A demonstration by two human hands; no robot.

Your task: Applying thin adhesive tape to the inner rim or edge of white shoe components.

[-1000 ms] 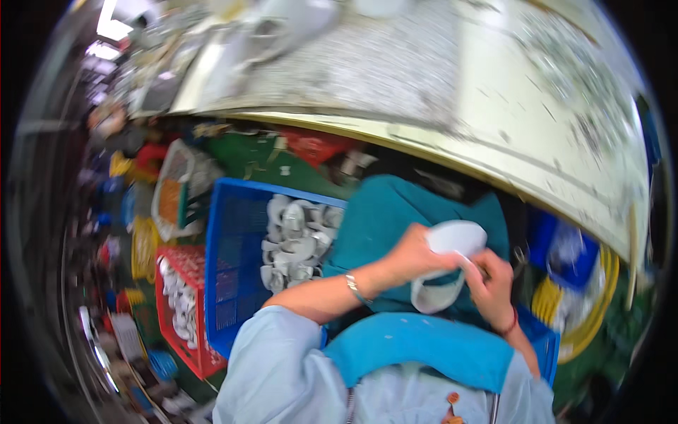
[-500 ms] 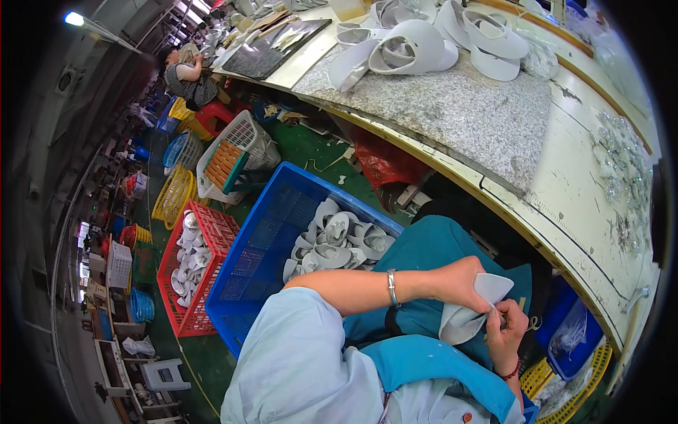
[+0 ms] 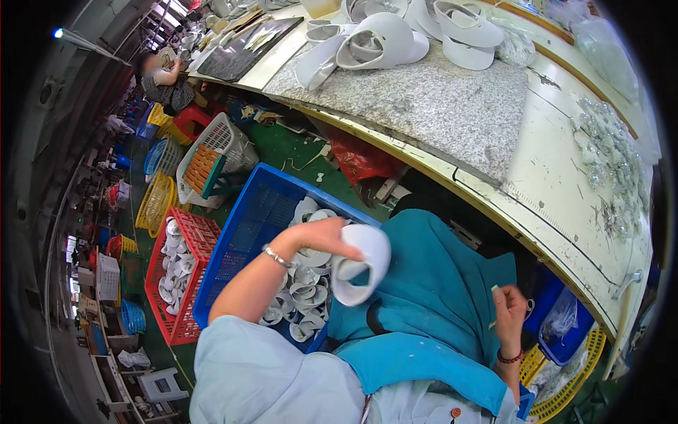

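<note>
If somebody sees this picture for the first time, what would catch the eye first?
Probably the white visor piece held up by the left hand in the middle, above the blue crate full of similar white pieces. Next, the teal apron across the lap, and the pile of white visors on the granite slab at the top.

Crate (image 3: 244, 233) of visor pieces (image 3: 304, 283) left of lap, second crate (image 3: 185, 283) further left, workbench (image 3: 452, 113) ahead

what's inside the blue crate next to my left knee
The blue crate holds a loose heap of white visor pieces. Your left hand, gripping one white visor above it, and your forearm cover part of the pile. The teal apron hides the crate's near corner.
</note>
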